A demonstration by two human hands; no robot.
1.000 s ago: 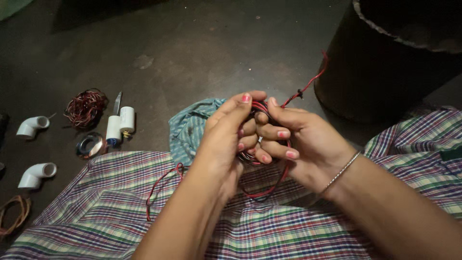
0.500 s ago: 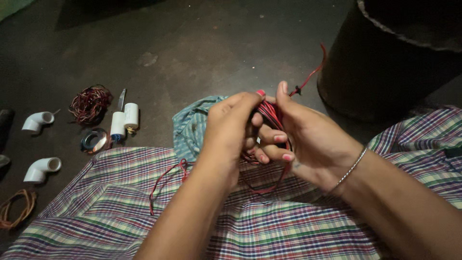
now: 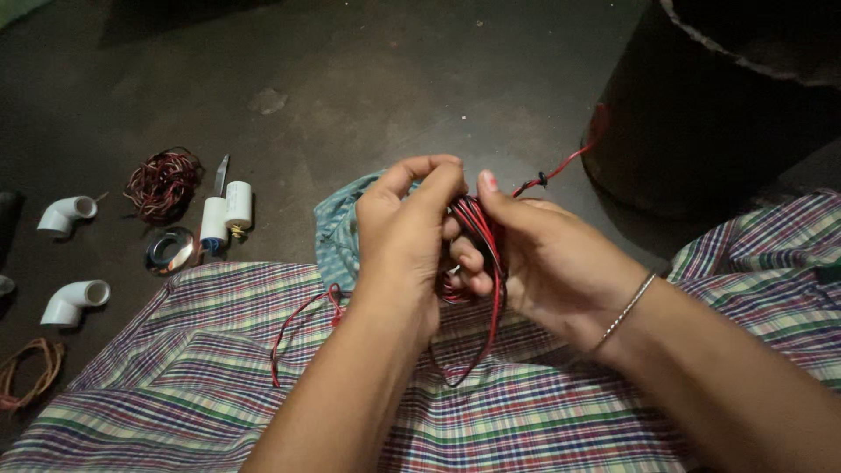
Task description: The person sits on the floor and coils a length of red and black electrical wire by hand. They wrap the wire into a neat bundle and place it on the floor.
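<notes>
Since a moment ago the left hand has slid over the red and black wire bundle, its fingers pinching the loops, while the right hand clasps them from behind above the checked cloth, tightening the coil.

Home floor workspace: bare concrete floor, pipe elbows, wire coils.

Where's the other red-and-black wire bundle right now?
Head view, far left on the dark floor: the loose red-and-black wire bundle lies beside the two white cylinders.
</notes>
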